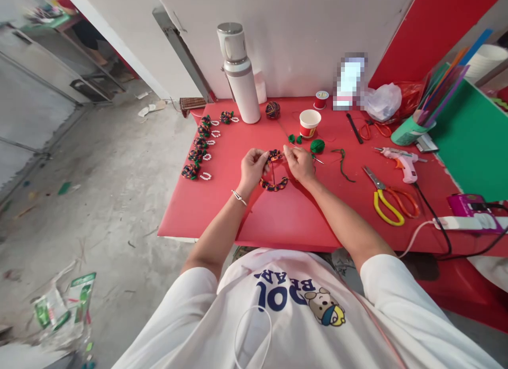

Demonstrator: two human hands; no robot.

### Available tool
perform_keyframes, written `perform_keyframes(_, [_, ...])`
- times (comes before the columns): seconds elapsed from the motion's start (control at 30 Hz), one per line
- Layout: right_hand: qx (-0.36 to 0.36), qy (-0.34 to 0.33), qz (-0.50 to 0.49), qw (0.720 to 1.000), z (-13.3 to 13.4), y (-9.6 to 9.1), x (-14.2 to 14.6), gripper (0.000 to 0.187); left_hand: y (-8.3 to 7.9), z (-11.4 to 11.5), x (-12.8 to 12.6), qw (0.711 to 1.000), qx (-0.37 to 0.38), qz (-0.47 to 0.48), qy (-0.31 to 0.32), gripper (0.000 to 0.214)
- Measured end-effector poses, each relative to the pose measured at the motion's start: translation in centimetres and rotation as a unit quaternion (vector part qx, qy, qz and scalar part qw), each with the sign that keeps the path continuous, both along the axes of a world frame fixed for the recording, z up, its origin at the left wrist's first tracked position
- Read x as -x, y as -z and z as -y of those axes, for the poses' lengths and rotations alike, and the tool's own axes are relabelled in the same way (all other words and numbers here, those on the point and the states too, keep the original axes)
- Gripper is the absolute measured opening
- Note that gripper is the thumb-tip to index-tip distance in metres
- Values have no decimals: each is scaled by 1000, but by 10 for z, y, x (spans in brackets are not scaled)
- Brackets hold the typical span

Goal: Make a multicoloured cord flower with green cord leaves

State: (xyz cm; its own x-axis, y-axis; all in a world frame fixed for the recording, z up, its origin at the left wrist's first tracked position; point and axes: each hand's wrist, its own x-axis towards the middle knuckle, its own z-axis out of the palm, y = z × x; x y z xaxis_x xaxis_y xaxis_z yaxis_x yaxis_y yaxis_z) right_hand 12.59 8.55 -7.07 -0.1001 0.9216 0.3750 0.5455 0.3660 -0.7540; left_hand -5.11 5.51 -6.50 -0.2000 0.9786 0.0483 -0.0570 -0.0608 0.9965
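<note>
A dark multicoloured crocheted strip (273, 186) curves over the red table in front of me, its upper part between my hands. My left hand (253, 169) pinches the upper part from the left. From the right, my right hand (299, 164) has its thumb and finger closed at the strip's other side; the exact grip is small and partly hidden. A thin metal rod (318, 160), perhaps a crochet hook, shows beyond my right hand; whether I hold it is unclear. A green yarn ball (317, 146) and small green pieces (292, 139) lie just behind.
Crocheted flowers (197, 155) with white bead loops (206, 176) line the left edge. Behind stand a thermos (243, 83), a multicoloured yarn ball (272, 110) and a paper cup (309, 122). Scissors (383, 197), a glue gun (405, 163) and a power strip (456, 222) lie right.
</note>
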Motion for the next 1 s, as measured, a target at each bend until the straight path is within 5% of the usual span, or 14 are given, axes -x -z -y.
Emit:
perform_keyframes(0.17, [45,-100,-156,982,9,1,5,50,-2,-1,4,983,-6,183,4,48])
perform_keyframes(0.27, [136,-180,-248,942,13,3,14,57,0,3,7,985,-14,172,7,55])
perform_keyframes(0.4, [228,-169,-289,914,8,10,17,53,4,7,7,993,-5,111,-45,39])
perform_keyframes(0.6, [181,-144,-289,929,-2,10,-2,44,7,12,0,997,2,67,-31,29])
perform_keyframes(0.77, [90,-144,-197,966,7,7,-1,36,11,15,-5,997,-40,-57,-35,25])
perform_keyframes(1.0, [65,-177,-180,965,5,0,1,37,-2,10,2,946,-189,-258,-53,8])
